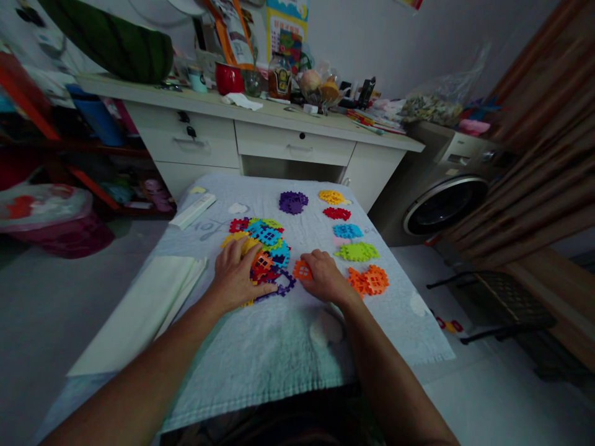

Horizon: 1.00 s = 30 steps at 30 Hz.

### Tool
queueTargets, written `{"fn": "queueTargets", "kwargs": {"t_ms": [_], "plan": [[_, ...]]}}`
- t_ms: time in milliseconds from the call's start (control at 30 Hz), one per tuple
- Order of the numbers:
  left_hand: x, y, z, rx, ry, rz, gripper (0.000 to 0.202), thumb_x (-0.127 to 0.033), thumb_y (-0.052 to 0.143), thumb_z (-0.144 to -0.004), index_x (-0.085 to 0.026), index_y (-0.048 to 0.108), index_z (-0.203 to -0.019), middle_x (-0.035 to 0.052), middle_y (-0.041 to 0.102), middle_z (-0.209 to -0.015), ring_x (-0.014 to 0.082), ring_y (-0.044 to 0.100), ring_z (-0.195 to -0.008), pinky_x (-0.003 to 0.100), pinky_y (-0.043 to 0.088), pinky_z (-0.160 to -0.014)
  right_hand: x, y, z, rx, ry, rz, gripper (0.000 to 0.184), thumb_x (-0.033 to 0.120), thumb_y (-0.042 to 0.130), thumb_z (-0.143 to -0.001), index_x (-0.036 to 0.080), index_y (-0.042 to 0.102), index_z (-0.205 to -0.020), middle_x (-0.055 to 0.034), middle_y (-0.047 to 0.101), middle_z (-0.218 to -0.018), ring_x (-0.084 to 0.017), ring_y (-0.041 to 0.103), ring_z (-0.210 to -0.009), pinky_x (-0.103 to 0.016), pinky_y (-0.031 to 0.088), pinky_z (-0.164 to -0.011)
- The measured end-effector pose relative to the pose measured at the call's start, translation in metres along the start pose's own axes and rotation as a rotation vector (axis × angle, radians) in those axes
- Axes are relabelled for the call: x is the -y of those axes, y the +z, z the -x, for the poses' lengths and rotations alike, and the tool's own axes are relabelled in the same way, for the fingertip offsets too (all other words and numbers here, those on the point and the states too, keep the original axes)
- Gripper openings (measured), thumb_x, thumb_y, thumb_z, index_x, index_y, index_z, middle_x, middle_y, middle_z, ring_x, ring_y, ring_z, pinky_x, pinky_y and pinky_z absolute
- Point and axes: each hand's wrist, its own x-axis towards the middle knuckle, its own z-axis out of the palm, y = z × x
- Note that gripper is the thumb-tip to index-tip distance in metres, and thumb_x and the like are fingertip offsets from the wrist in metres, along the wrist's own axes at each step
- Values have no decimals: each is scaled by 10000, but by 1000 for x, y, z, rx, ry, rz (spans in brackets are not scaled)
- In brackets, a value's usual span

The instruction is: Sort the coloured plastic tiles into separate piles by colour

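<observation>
My left hand [238, 274] lies flat with fingers spread on a mixed pile of coloured plastic interlocking tiles [266, 243] on a pale blue towel [279, 347]. My right hand [325, 275] rests beside the pile, its fingers curled on a single orange tile [302, 270]. To the right lie sorted groups of tiles: purple [293, 202], yellow [331, 197], red [337, 214], blue [348, 231], green [357, 251] and orange [369, 280].
A white remote [192, 210] and folded white paper [139, 310] lie on the left of the towel. Behind stands a cluttered white desk [288, 139] with drawers, a washing machine [446, 198] at right, a red basin [51, 223] at left.
</observation>
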Motion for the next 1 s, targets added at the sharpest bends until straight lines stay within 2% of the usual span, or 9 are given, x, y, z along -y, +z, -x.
{"fn": "queueTargets", "kwargs": {"t_ms": [167, 400, 633, 833, 1000], "plan": [[1, 1, 0, 17, 8, -18, 937, -709, 695, -615, -195, 474, -1366, 197, 289, -1497, 442, 247, -1374, 585, 232, -1107, -14, -22, 16, -4, 30, -21, 434, 223, 625, -781, 156, 600, -1209, -112, 584, -1093, -240, 522, -1018, -356, 396, -924], [2, 3, -1, 1, 7, -34, 872, -674, 695, -639, -231, 474, -1358, 170, 322, -1483, 419, 270, -1365, 579, 252, -1098, -54, -52, 55, -109, 168, 5, 450, 259, 647, -785, 167, 602, -1223, -132, 582, -1181, -274, 510, -1119, -410, 380, -985], [5, 6, -2, -15, 35, -33, 849, -674, 676, -661, -230, 471, -1356, 170, 335, -1472, 415, 283, -1357, 570, 260, -1099, -67, -51, 77, -61, 296, 76, 444, 262, 619, -789, 159, 612, -1221, -135, 597, -1155, -282, 516, -1079, -399, 370, -928], [0, 1, -2, -23, 26, -15, 836, -656, 660, -696, -231, 434, -1379, 162, 337, -1465, 394, 294, -1355, 553, 268, -1102, -65, -46, 80, -15, 380, 126, 483, 255, 652, -763, 192, 610, -1240, -130, 587, -1174, -303, 503, -1065, -396, 354, -867], [1, 2, -3, -40, 5, -5, 812, -640, 629, -739, -227, 405, -1402, 164, 332, -1461, 385, 291, -1364, 552, 267, -1104, -61, -49, 77, -23, 393, 141, 494, 296, 680, -753, 197, 618, -1233, -144, 568, -1228, -328, 485, -1096, -420, 353, -870]]}}
